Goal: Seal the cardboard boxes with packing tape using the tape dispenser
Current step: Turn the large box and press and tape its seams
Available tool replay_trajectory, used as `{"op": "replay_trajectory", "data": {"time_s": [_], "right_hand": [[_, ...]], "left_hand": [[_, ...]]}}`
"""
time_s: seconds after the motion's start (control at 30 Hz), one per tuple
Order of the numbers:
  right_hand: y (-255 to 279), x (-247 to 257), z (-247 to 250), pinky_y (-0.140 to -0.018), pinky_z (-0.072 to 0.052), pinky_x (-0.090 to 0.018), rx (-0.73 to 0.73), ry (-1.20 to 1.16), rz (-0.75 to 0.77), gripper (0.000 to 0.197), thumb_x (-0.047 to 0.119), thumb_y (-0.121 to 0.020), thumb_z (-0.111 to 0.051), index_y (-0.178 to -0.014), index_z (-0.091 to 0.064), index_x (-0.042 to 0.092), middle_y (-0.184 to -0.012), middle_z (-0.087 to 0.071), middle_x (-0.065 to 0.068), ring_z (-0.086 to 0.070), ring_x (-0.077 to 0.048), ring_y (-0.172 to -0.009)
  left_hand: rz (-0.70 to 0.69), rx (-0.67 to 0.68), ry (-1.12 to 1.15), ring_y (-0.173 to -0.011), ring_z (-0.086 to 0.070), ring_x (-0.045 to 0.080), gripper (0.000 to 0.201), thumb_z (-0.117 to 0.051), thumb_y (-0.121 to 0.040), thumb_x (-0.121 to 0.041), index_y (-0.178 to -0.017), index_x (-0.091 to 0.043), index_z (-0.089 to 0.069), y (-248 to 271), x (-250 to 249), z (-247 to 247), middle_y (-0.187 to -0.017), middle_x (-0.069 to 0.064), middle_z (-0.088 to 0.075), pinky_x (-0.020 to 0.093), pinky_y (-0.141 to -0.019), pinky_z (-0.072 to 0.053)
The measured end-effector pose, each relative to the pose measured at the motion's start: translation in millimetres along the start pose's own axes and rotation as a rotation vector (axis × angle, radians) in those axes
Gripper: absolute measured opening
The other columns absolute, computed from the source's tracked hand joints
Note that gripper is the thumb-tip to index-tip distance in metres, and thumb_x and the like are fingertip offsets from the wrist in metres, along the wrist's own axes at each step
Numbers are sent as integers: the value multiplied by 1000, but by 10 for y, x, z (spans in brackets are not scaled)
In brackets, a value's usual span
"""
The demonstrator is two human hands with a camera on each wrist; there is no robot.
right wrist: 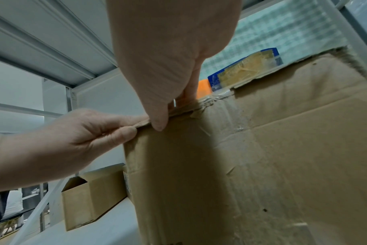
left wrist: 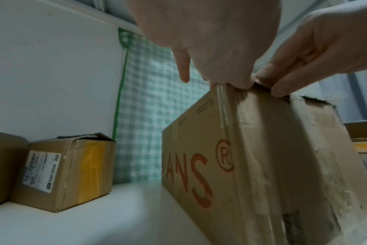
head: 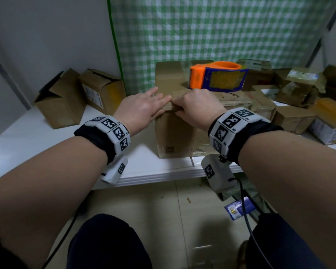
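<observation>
The white shelf (head: 37, 131) fills the middle band of the head view, with small cartons crowded at its left and right ends; at the centre of the frame stands the large cardboard box (head: 175, 133), its top flaps folded down but, as far as the views show, not yet taped across the near edge; the orange and blue tape dispenser (head: 217, 77) sits on the far part of the box top, just above the hands in the frame and touched by neither. The left hand (head: 142, 107) lies with fingers nearly straight over the near left corner of the box top, and the right wrist view shows its thumb and fingers nipping the flap edge there; the right hand (head: 196, 109) is curled, its thumb hooked over the front edge and its fingers pressing the flap down beside the left. The likely trouble comes from the flaps; the worn, creased cardboard may spring up once either hand lets go to fetch the dispenser, leaving a gap for the tape to bridge badly. Reaching across could also knock the dispenser off the far edge; old clear tape (left wrist: 223, 106) on the corner looks wrinkled, so fresh tape may grip poorly over it.
</observation>
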State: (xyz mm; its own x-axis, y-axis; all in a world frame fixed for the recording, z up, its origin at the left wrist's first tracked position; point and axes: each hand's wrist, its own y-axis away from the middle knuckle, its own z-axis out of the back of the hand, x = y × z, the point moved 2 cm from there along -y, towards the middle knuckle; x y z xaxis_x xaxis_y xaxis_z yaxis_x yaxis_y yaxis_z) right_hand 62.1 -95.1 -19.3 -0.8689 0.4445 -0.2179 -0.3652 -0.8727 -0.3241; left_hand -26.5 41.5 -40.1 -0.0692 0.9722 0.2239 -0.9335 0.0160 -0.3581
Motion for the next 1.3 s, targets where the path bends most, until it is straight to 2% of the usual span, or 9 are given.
{"op": "replay_trajectory", "data": {"time_s": [0.13, 0.23, 0.37, 0.43, 0.53, 0.6, 0.73, 0.9, 1.3], "right_hand": [[16, -49, -3, -74, -47, -33, -5, -37, 23, 47, 54, -89, -48, -116, -64, 20, -104, -68, -5, -62, -28, -95], [39, -85, 51, -66, -52, -33, -2, -175, -26, 78, 82, -75, -29, -91, -73, 19, -74, -68, -3, -62, -20, -72], [-84, -265, 127, -54, -39, -30, -27, -326, -147, 62, 57, -94, -40, -66, -66, 8, -57, -56, -8, -53, -22, -58], [-110, -360, 151, -60, -47, -32, -6, -282, -177, 50, 54, -93, -47, -78, -71, 13, -69, -63, -7, -58, -21, -68], [-107, -471, 127, -69, -50, -33, 75, -219, -208, 43, 61, -85, -55, -98, -71, 23, -93, -67, -1, -61, -21, -89], [-90, -505, 76, -69, -48, -33, 103, -270, -230, 44, 63, -80, -60, -102, -67, 25, -96, -61, 2, -57, -19, -93], [-94, -505, -58, -80, -49, -37, 90, -349, -185, 51, 61, -74, -67, -104, -61, 20, -101, -57, 0, -55, -20, -96], [-106, -515, -163, -79, -45, -34, 56, -369, -168, 53, 60, -73, -68, -104, -57, 19, -97, -47, 2, -51, -20, -93], [-21, -422, -162, -81, -40, -36, 44, -215, -127, 64, 53, -70, -74, -118, -51, 17, -113, -52, -7, -48, -27, -102]], "left_hand": [[10, 33, 50, -143, -24, 18, 47, -29, -101, -37, -146, -26, -32, 19, 23, 12, -149, -1, -39, 36, -104, -35], [38, 153, 123, -143, -22, 13, 57, -23, -94, -54, -144, -30, -37, -12, 67, 82, -148, -5, -40, 38, -108, -34], [263, 175, 593, -135, -38, 18, 51, -29, -99, -47, -119, -18, -66, -187, 101, 183, -133, 6, -57, 31, -107, -30], [348, 119, 663, -108, -60, 20, 47, -42, -96, -48, -97, -15, -74, -293, 79, 208, -106, 8, -70, 30, -91, -42], [358, 45, 645, -81, -62, 20, 41, -66, -81, -49, -77, -8, -67, -423, 55, 162, -83, 8, -68, 35, -75, -49], [326, 25, 618, -80, -59, 22, 38, -74, -74, -47, -71, -12, -59, -462, 45, 84, -82, 6, -64, 35, -70, -48], [263, -48, 551, -78, -50, 15, 37, -77, -70, -45, -76, -17, -52, -421, 23, -4, -85, 0, -52, 19, -61, -37], [209, -84, 456, -84, -50, 20, 44, -74, -73, -45, -89, -9, -55, -338, -32, -68, -93, 6, -54, 33, -72, -41], [133, -40, 290, -85, -51, 24, 57, -73, -66, -54, -93, -9, -51, -307, -70, -93, -93, 5, -52, 34, -70, -41]]}}
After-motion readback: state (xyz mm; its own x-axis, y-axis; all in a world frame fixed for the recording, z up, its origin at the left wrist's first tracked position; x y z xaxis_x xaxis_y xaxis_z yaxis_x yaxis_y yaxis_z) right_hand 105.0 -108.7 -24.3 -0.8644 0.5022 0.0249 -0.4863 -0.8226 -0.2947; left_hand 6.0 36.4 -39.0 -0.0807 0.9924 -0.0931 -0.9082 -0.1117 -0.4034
